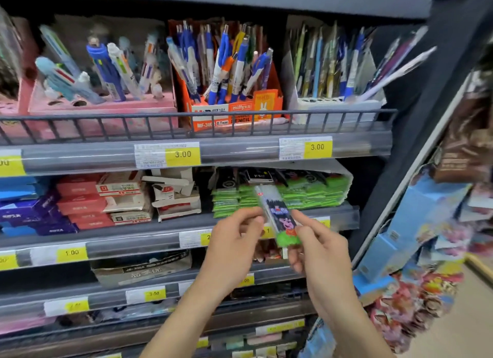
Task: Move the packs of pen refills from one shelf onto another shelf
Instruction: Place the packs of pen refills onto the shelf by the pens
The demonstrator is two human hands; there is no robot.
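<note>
Across the left of the stationery rack, a pink holder (101,109) stood on the upper shelf (186,155) with fat multicolour pens, and red and white boxes (101,200) lay stacked on the shelf below. Toward the middle, an orange pencil box (234,109) held blue and white pens, above a yellow price tag (182,155) reading 3.00. Below it, the left hand (232,248) was raised in front of the middle shelf, its fingertips pinching the left edge of a pack of refills (280,216). That narrow clear pack, with a cartoon figure and a green foot, stood tilted between both hands. Behind it, green packs (306,192) lay piled on the middle shelf. On the right, the right hand (320,253) gripped the pack's lower end, thumb on its front.
</note>
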